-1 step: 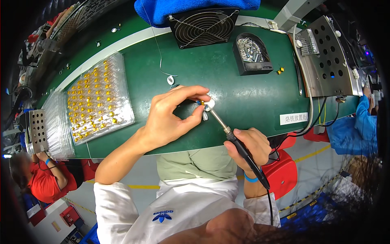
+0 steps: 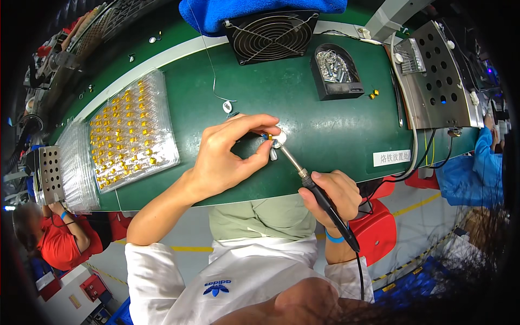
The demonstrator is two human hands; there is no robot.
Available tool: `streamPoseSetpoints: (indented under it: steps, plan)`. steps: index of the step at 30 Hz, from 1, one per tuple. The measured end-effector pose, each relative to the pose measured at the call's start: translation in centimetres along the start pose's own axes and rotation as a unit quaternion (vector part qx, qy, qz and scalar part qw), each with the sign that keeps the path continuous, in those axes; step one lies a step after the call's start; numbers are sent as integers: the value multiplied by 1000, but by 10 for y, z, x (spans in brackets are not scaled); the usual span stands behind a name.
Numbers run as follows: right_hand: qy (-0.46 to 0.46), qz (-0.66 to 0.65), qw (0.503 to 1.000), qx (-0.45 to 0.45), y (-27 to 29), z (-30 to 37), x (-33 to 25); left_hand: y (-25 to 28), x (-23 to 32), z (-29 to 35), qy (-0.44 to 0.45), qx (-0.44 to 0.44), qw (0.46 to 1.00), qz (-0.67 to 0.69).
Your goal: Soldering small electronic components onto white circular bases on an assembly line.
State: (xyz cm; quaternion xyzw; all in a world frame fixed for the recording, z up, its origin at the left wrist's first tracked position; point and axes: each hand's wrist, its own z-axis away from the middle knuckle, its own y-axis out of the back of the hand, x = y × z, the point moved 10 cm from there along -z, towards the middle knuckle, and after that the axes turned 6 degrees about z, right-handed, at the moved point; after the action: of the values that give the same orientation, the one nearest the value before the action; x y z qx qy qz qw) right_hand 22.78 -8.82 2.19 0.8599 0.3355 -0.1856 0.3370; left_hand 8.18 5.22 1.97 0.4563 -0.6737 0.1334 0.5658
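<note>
Between the thumb and forefinger of my left hand is a small golden part with a bit of blue beside it. My right hand is closed around the black handle of a soldering iron, which slants up and left. Its metal tip reaches the pinched part; whether they touch is too small to tell. Right by my fingertips, a small white round piece shows. Just beyond my left hand, a thin wire hangs down toward a white oval piece on the green bench.
A clear plastic tray with rows of golden parts lies left. Behind stand a black fan and a black bin of metal pieces. Loose golden parts lie beside a perforated metal box. People in red and blue sit at either side.
</note>
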Motion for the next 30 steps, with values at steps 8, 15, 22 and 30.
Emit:
streamPoseSetpoints:
  steps: [8,15,22,30]
  plan:
    - [-4,6,1000,-3,0,0,0,-1,0,1,-4,-1,1000,10]
    - [-4,4,1000,-5,0,2,1,-2,1,1,-3,-1,1000,1]
    - [-5,-7,1000,6,3,2,5,-1,1,-4,-11,-3,1000,-14]
    - [-94,-2,995,31,8,10,10,7,19,-2,-45,-12,996,-74]
